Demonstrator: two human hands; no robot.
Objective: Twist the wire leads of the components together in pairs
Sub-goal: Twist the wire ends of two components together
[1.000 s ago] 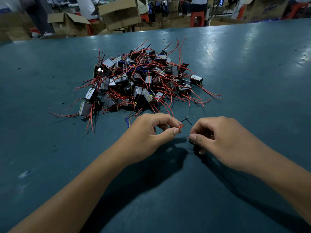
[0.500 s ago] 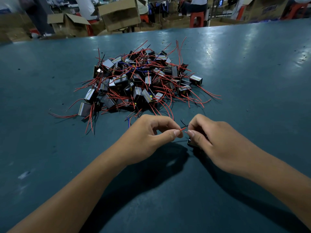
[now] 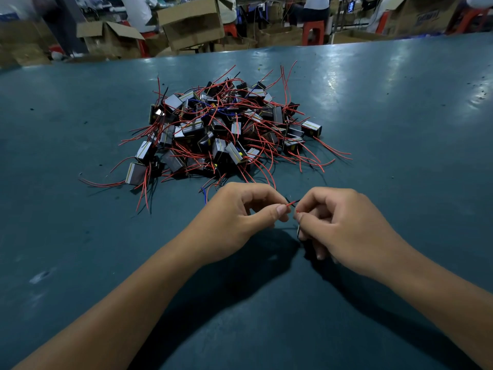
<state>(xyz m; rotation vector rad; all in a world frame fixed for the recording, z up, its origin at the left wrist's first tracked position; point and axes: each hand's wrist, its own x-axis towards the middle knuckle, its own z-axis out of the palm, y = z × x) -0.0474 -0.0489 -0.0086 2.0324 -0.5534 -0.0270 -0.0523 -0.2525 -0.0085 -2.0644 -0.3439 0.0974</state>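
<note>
The teal worktop runs wide and bare to the left, right and near side of the hands; its far edge lies well beyond the pile, with cardboard boxes and red stools behind it. The pile of small block components with red leads sits mid-worktop, just ahead of the hands, its leads splaying outward in all directions.

The left hand pinches the end of a red lead between thumb and forefinger. The right hand pinches the same lead from the other side and also grips a component, mostly hidden under its fingers. The two hands nearly touch at the fingertips. The short visible stretch of lead runs roughly left to right between them, rising slightly toward the right; a black lead seems to lie alongside it, though that is hard to make out.
</note>
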